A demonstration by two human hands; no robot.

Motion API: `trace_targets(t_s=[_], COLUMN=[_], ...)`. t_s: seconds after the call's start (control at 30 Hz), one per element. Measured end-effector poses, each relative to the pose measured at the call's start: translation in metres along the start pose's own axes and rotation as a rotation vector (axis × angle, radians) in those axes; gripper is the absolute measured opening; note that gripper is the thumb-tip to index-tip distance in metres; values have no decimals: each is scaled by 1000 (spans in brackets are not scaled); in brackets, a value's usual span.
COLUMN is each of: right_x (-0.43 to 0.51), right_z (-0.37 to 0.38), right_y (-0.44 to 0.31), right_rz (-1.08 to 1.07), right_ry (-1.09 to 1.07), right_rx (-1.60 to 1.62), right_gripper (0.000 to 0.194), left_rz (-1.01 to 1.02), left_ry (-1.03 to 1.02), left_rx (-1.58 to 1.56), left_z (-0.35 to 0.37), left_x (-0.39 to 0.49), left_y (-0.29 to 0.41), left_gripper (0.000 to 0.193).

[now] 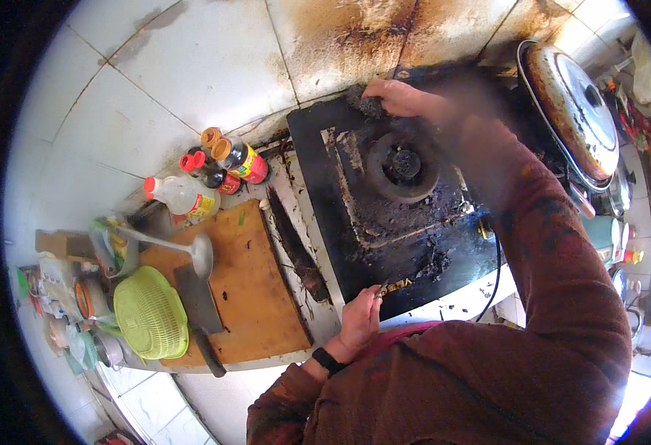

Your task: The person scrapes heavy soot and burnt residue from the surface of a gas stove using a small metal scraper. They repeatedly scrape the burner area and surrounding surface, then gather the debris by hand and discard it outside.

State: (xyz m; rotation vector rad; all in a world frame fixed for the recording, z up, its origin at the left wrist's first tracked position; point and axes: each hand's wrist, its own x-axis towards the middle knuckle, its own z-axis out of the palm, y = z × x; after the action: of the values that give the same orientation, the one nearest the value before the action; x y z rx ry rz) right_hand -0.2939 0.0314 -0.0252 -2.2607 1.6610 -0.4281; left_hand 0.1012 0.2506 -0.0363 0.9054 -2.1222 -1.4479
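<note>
My right hand grips a dark scouring pad at the back edge of a black gas stove, by the stained tiled wall. Behind the burner ring the pad rests on the grimy surface. Near the stove's front left corner is my left hand, its fingers pinched on a small, thin object, too small to identify. Charred flakes lie over the front of the stove and around the burner.
A wooden cutting board at left bears a cleaver, a ladle and a green plastic colander. Sauce bottles stand behind it. A lidded oval pan is at the back right. A black cable hangs over the front edge.
</note>
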Motion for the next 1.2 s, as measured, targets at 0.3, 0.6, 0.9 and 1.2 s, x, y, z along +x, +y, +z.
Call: trace_targets(t_s=[0.3,0.6,0.9,1.2], right_x=[-13,-33,78,26], right_z=[-57,-22,23,39], right_y=[-18,8,-70,-172], right_rz=[179,115,-29,-225], right_ry=[150,-78,-155,-514], right_rx=[16,-250,5,-256], right_gripper=[39,47,38,28], left_rz=[36,73,82,95], left_ry=[-13,-53,-34,5], left_rx=[-12,-30,-24,-55], left_z=[-2,-3,-3,-3], left_x=[1,3,2,0], left_y=[-1,-4,-1,-4], left_gripper=[19,20,19,19])
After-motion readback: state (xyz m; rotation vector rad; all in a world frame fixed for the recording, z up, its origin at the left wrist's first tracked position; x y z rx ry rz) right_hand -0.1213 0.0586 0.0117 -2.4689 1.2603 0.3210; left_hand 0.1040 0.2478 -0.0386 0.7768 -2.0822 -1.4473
